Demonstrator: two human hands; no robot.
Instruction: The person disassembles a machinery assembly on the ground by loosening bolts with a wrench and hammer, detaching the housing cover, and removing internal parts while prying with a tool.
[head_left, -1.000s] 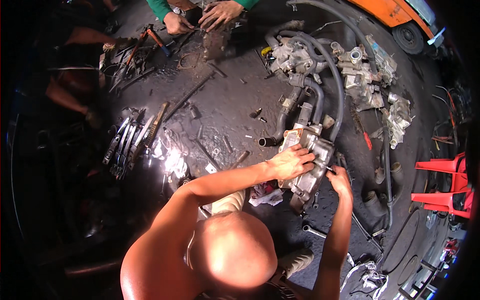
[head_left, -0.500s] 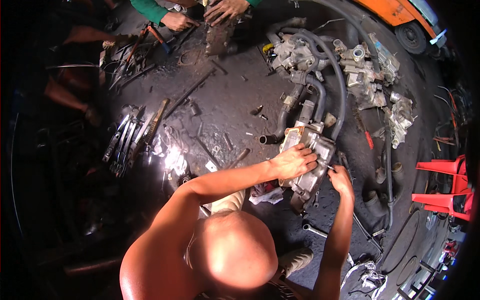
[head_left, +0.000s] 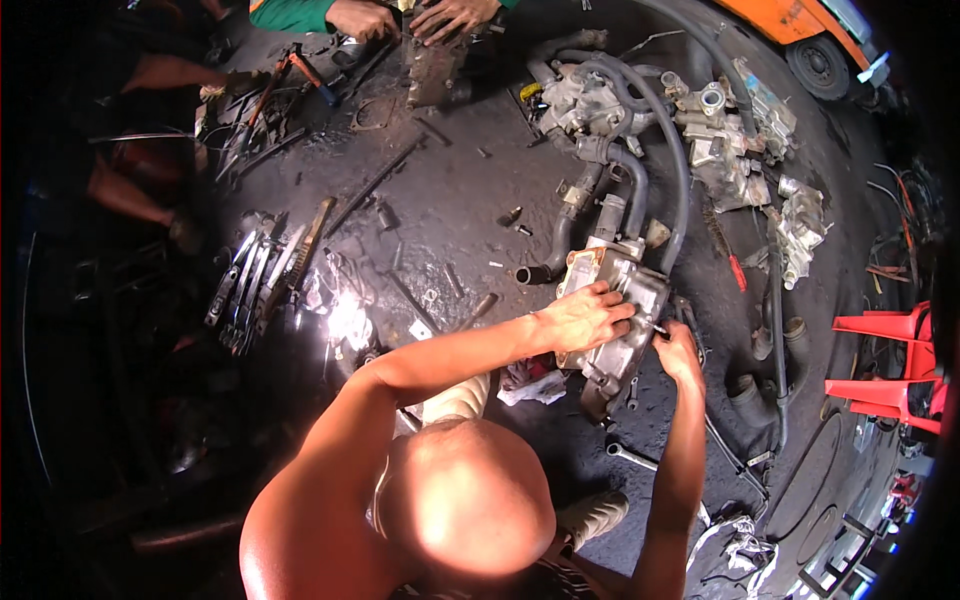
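A grey cast-metal housing with black hoses attached lies on the oily floor. My left hand is spread over its top and grips it. My right hand is at the housing's right edge, closed on a small thin tool whose tip touches the casting. A crumpled rag lies just left of the housing, and a wrench lies on the floor below it.
More grey castings and thick hoses are piled at the back right. A row of wrenches lies at left. Another person's two hands work on a rusty part at the top. Red plastic stools stand at right.
Both hands stay on the housing. The other person's hands at the top have shifted slightly over the rusty part.
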